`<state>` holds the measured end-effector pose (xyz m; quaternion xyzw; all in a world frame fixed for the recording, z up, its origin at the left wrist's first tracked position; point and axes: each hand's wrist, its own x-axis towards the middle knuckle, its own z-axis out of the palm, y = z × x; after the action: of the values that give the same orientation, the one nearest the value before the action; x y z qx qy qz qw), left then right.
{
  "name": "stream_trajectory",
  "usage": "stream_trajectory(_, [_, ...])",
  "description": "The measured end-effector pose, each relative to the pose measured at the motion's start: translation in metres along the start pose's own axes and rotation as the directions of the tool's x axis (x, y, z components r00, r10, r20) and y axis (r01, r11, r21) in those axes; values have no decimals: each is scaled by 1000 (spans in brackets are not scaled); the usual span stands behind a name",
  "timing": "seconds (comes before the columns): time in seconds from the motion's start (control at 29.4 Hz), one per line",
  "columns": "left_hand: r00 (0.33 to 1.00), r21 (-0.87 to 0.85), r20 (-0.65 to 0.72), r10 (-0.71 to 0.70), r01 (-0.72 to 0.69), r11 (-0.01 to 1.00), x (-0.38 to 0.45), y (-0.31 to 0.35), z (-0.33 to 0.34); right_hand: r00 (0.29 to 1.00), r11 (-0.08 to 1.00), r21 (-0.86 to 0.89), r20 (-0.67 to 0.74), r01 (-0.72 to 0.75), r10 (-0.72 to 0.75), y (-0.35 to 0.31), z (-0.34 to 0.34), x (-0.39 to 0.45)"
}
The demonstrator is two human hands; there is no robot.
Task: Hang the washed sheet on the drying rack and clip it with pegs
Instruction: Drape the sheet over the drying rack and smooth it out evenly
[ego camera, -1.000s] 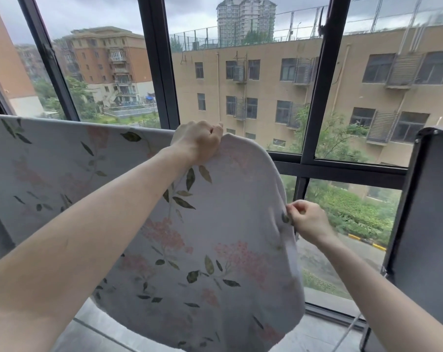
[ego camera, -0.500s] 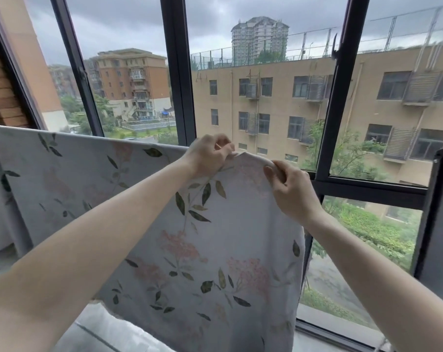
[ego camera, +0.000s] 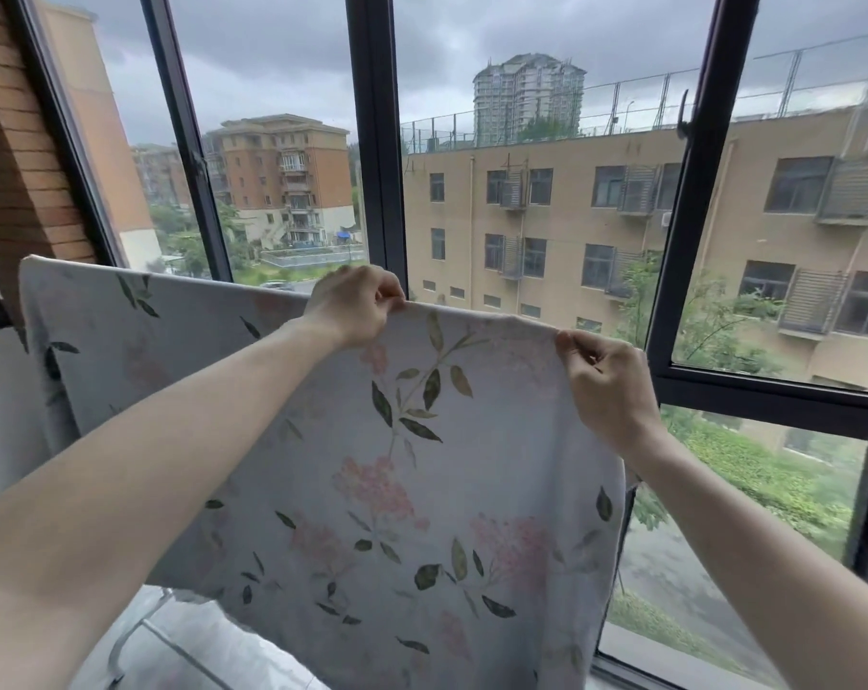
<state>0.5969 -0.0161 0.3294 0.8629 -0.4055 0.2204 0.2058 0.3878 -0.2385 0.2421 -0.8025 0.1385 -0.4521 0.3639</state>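
Sheet (ego camera: 422,490) top edge now pinched taut by both hands, right hand (ego camera: 606,385) moved up from the side hem level with left hand (ego camera: 352,306); pegging not yet begun.

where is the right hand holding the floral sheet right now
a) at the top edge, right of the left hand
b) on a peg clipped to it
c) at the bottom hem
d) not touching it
a: the right hand pinches the top edge of the floral sheet, to the right of the left hand, which pinches that same edge.

Floral sheet (ego camera: 422,490) draped over hidden rack.
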Motion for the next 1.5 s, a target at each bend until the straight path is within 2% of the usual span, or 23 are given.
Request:
stream_trajectory(0.07, [999, 94, 26, 36, -38, 995, 8, 5, -3, 1000, 1000, 8, -10, -11, 11, -1, -3, 2])
stream_trajectory(0.14, [999, 110, -13, 37, -35, 993, 17, 11, -5, 999, 998, 48, -34, -40, 42, -4, -6, 2])
stream_trajectory(0.27, [988, -58, -138, -67, 59, 997, 33, 21, 2, 991, 991, 105, -94, -82, 92, -6, -4, 8])
stream_trajectory(0.34, [993, -153, -50, -104, 96, 984, 35, 21, 8, 989, 993, 57, -99, -105, 110, -4, 1, 11])
stream_trajectory(0.44, [967, -241, 242, -82, 142, 960, 27, 19, 16, 981, 984, -59, -102, -169, 162, -2, 1, 14])
stream_trajectory(0.48, [952, -266, 292, -89, 170, 949, 26, 10, 16, 982, 982, -88, -106, -165, 156, -8, 6, 16])
stream_trajectory(0.58, [951, -326, 300, -81, 182, 928, 23, -1, 15, 992, 993, -98, -111, -68, 57, -34, 13, 12])
stream_trajectory(0.68, [961, -421, 274, -18, 137, 897, 19, -17, 15, 996, 985, -148, -13, 88, -91, -64, 45, 2])
stream_trajectory(0.78, [987, -326, 157, 26, 27, 945, 9, -63, 11, 970, 930, -275, 40, 242, -240, -87, 90, 1])
stream_trajectory(0.88, [991, -106, 133, 32, -18, 994, -7, -117, 7, 961, 905, -332, 162, 266, -223, -97, 122, 8])
stream_trajectory(0.99, [987, -15, 159, -31, 34, 999, -26, -183, -7, 953, 878, -389, 230, 277, -199, -115, 172, 15])
stream_trajectory(1.16, [974, 9, 174, -148, 149, 989, -63, -274, -33, 934, 877, -377, 306, 297, -185, -145, 254, 25])
stream_trajectory(1.33, [948, 6, 131, -291, 293, 956, -111, -379, -67, 912, 930, -229, 362, 289, -194, -185, 347, 17])
stream_trajectory(1.5, [898, -21, 97, -429, 432, 901, -152, -447, -90, 863, 948, -149, 472, 281, -182, -199, 419, -4])
